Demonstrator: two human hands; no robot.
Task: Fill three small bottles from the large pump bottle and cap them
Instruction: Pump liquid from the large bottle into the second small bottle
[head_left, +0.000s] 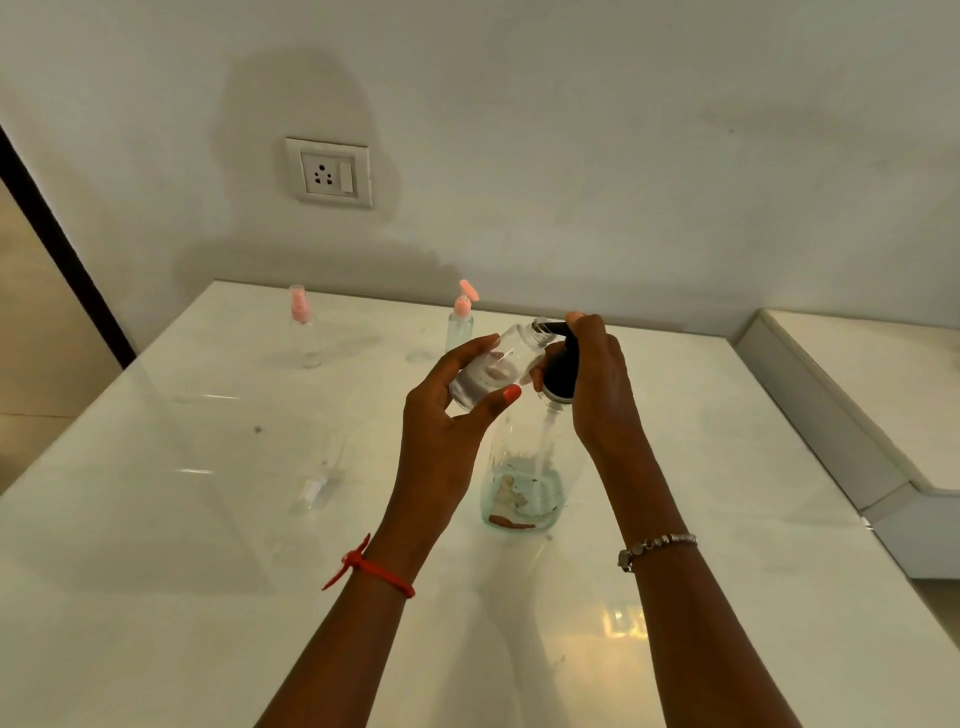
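Nearest me, over the front of the white counter, two forearms reach in, a red thread on the left wrist and a beaded bracelet on the right. Past them the left hand has its fingers curled round a small clear bottle, tipped so that its open mouth meets the black spout. The right hand wraps the pump head of the large pump bottle, forefinger laid on top. That bottle stands on the counter between the arms, with only a shallow pool left at its bottom.

Left of it a loose cap with its tube lies flat; I take it for the held bottle's own. Farther back, near the wall, two small bottles with pink tops, one and another, stand upright and well apart. Those look capped already, though I cannot tell how full the left one is. So I judge this the third fill, with its capping left. A wall socket sits above.
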